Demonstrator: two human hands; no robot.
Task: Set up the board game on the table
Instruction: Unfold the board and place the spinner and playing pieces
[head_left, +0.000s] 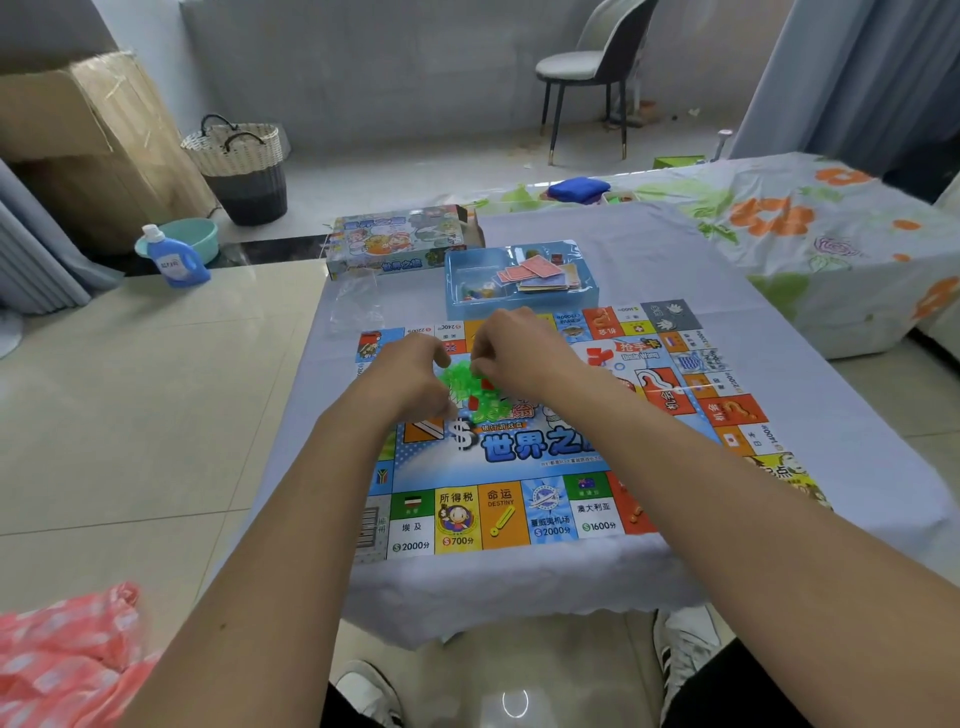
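- Head view: both hands meet at frame centre over the game board (519, 457); left hand (410, 374) and right hand (519, 348) pinch a bunch of green plastic pieces (457, 376) (light, slippery, likely bagged); best held by the edges.
- Upper centre: tray (587, 280) of cards.

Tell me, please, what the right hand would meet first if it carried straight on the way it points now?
Probably the green plastic pieces that its fingertips already pinch, then the left hand just beyond; the right hand points leftward, though depth is unclear.
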